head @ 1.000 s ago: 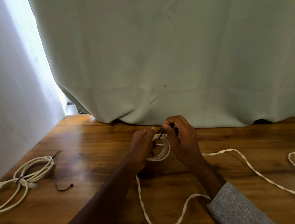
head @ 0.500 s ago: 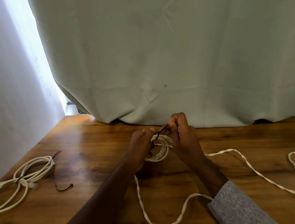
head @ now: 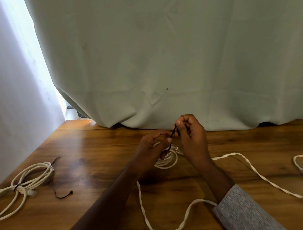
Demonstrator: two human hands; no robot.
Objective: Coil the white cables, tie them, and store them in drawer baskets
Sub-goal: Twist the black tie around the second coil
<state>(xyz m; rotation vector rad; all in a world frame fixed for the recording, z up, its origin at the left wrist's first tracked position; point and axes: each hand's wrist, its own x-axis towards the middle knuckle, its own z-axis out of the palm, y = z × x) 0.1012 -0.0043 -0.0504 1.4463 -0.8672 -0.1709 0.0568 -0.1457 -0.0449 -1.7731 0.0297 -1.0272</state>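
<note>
Cable coil (head: pixel 166 161) sits under my hands; my left hand (head: pixel 152 147) and right hand (head: pixel 191 136) both pinch the black tie (head: pixel 173 132) above it.

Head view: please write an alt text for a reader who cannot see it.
Two hands, left hand and right hand, pinch a thin dark tie above a small white cable coil on a wooden table. A tied white coil lies far left; a pale curtain hangs behind.
</note>
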